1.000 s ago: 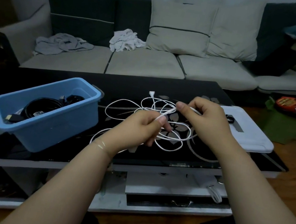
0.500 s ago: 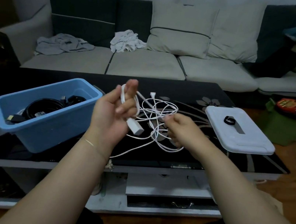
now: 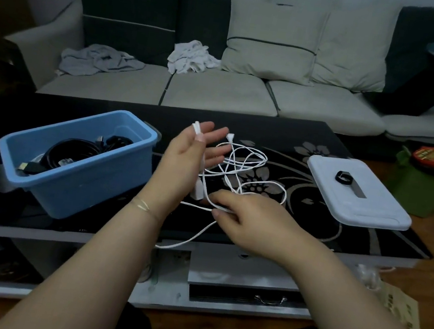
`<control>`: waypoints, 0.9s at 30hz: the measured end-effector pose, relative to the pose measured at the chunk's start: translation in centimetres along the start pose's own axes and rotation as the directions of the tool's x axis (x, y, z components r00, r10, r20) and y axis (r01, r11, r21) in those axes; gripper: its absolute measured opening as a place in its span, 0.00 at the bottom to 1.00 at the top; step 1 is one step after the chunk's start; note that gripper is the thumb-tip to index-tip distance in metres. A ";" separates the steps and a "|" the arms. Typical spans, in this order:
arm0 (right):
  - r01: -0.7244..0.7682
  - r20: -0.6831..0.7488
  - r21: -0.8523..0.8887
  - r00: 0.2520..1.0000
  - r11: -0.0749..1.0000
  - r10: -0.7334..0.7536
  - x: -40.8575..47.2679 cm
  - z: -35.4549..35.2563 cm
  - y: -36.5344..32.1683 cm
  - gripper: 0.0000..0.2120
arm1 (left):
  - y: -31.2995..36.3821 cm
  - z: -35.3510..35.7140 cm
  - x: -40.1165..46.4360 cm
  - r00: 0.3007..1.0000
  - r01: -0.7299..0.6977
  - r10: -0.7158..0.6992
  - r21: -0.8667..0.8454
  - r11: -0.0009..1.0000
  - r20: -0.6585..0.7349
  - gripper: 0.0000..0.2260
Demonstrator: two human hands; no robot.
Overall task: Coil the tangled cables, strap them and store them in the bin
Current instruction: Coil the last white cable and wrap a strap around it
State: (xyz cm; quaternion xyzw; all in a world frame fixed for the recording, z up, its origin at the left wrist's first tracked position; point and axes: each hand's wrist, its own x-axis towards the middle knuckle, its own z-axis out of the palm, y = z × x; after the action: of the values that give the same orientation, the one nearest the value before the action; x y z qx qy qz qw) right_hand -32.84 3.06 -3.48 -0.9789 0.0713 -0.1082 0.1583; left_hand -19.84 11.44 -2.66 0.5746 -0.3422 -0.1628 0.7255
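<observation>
A tangled white cable (image 3: 240, 168) lies in loose loops on the black glass table (image 3: 285, 135). My left hand (image 3: 191, 157) is raised above the table with fingers spread, and the cable is looped over it, held under the thumb, with a white plug hanging below the palm. My right hand (image 3: 247, 214) is low near the table's front edge and pinches a strand of the same cable. To the left stands the blue bin (image 3: 74, 178), which holds coiled black cables (image 3: 70, 152). A black strap (image 3: 343, 178) lies on the white bin lid (image 3: 358, 198) at the right.
A grey sofa (image 3: 221, 91) with cushions and crumpled cloths runs behind the table. Green bags and packets sit on the floor at the far right. A lower shelf and a drawer are under the table top.
My left hand opened its fingers with the cable still looped over it. My right hand slid down and toward me along the strand. A second ago both hands pinched the cable close together.
</observation>
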 end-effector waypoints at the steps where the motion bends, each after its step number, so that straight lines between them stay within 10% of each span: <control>1: 0.010 -0.021 0.021 1.000 1.000 -0.009 0.0 0.0 0.1 0.09 | -0.2 0.1 -0.2 0.999 -0.011 0.006 0.098 0.995 0.051 0.15; 9: -0.016 -0.084 0.617 0.993 0.787 0.085 -0.4 -2.3 1.1 0.13 | 0.8 0.7 -1.5 0.947 -0.237 -0.018 0.737 0.633 0.320 0.26; 16: 0.045 -0.290 0.739 0.922 0.672 0.257 -0.4 -3.9 3.7 0.10 | 1.6 0.5 -1.6 0.871 0.047 -0.229 0.391 0.919 0.435 0.19; 27: -0.019 -0.403 0.649 0.839 0.760 0.366 1.3 -2.2 4.5 0.15 | 0.7 1.5 -1.3 0.734 0.359 -0.158 -0.179 0.916 0.661 0.14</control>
State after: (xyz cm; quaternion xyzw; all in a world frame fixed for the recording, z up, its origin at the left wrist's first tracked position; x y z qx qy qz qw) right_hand -32.56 -2.07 -2.66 -0.7934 0.1748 -0.3613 0.4576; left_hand -21.95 11.39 -2.20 0.4133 -0.4537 -0.4961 0.6142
